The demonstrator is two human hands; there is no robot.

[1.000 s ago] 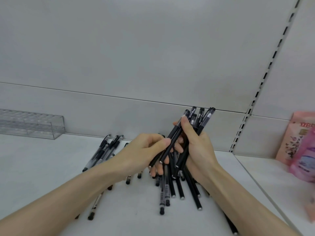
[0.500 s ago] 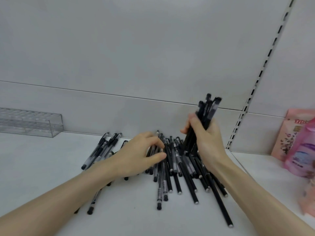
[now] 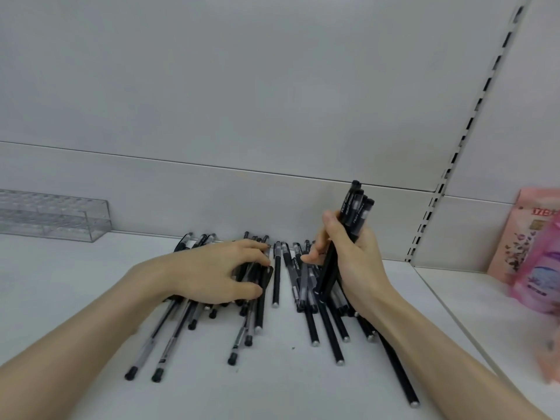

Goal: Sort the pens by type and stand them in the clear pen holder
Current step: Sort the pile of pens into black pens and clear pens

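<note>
Right hand (image 3: 353,262) is clenched around a bunch of black pens (image 3: 354,213), standing upright. Left hand (image 3: 218,272) lies spread, palm down, on the loose pens (image 3: 275,274) scattered over the shelf (image 3: 60,298). Clear pen holder (image 3: 54,219) sits far left by the wall.

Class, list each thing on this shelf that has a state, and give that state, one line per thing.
Pen holder: upright, empty.
Loose pens: lying flat on the shelf.
Bundle of pens: held upright, caps up.
Left hand: spread on the loose pens.
Right hand: grip shut on the bundle.
Pink packets: standing, blurred.
</note>
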